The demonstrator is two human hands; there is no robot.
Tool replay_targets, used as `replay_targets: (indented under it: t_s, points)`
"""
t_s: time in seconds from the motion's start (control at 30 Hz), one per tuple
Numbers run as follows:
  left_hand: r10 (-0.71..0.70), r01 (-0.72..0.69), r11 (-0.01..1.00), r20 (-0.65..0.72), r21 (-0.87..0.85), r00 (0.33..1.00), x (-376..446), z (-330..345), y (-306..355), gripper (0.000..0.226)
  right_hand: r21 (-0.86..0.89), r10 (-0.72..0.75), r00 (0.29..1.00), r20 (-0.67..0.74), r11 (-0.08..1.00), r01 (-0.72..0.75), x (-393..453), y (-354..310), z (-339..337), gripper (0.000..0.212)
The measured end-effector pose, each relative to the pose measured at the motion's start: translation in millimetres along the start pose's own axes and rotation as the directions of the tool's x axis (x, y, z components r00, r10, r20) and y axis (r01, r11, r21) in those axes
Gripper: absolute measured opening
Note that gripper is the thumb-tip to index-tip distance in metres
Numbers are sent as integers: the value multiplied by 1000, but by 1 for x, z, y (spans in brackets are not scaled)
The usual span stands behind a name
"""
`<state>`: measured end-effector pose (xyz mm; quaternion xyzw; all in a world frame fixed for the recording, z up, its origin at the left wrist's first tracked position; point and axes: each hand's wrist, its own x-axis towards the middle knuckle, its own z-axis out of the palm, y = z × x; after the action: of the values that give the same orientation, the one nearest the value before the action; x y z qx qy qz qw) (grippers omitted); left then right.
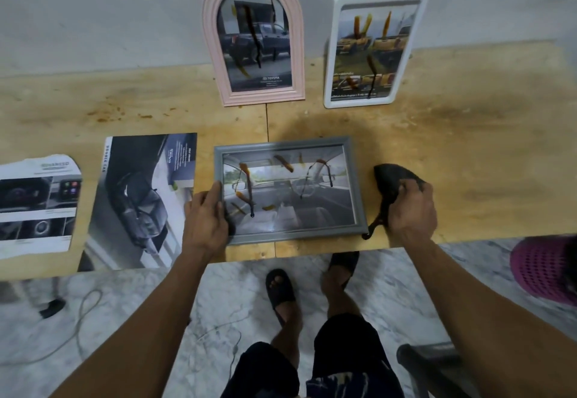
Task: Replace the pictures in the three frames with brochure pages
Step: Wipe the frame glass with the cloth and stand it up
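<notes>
Plywood table (468,135) against grey wall (93,7) — marble floor (140,319).

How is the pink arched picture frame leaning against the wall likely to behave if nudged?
The pink arched picture frame stands tilted against the wall on its narrow base, so it probably tips or slides easily. Its glossy front looks glazed, so likely fragile. It seems stiff, not floppy.
</notes>
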<state>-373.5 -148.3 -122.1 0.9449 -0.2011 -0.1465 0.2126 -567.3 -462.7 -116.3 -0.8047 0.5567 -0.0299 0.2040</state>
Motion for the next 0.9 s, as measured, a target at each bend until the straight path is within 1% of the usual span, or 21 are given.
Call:
replay_targets:
  t_s: [0.07,0.13,0.17,0.23,0.3,0.33,0.37,0.4,0.43,0.47,0.5,0.53,0.6,0.73,0.83,0.9]
  points:
    - [-15,15,1000,-13,-20,1000,-2,-2,2,45,106,36,999,-37,994,-32,8,-6,-7,30]
    - [-44,44,999,-20,-12,999,-3,-3,1,45,247,38,995,-91,969,-15,11,-14,-14,29]
    - [-46,46,999,-30,0,998,-4,-3,0,44,312,46,995,-92,950,-15,11,-19,-17,30]
    - [-29,30,999,-58,22,998,-5,-4,-2,42,485,77,996,-39,873,-48,9,-32,-20,33]
    - [-4,6,1000,-90,19,996,-3,-5,-3,40,652,125,989,77,744,-145,8,-45,-21,39]
    - [5,-3,1000,-103,13,995,-2,-5,-2,39,692,129,980,153,694,-199,7,-51,-21,39]
    - [10,-9,1000,-114,6,993,-1,-6,-1,38,694,105,970,221,682,-232,5,-55,-21,39]
    - [14,-14,1000,-124,-2,992,0,-6,-1,38,660,60,965,256,718,-220,3,-58,-18,41]
    - [21,-21,1000,-131,-5,991,0,-6,-1,38,607,15,969,248,777,-167,1,-60,-15,42]
    - [33,-34,999,-138,-1,990,1,-6,-2,38,547,-31,980,197,833,-84,-1,-59,-11,40]
    - [49,-48,999,-144,10,988,1,-6,-2,38,505,-78,987,137,863,-2,-3,-60,-10,36]
    - [64,-60,998,-146,26,987,2,-5,-4,38,480,-116,989,90,875,59,-6,-60,-8,32]
    - [80,-72,996,-136,60,988,4,-4,-6,42,467,-170,985,39,874,133,-11,-60,-5,32]
    - [92,-78,992,-148,97,985,8,5,-10,53,341,-238,971,22,915,216,-9,-62,2,38]
    - [70,-54,994,-169,97,983,9,10,-8,57,221,-230,972,54,952,213,-3,-68,14,51]
    - [63,-44,993,-175,106,983,9,13,-7,57,171,-238,969,69,960,223,-3,-76,21,53]
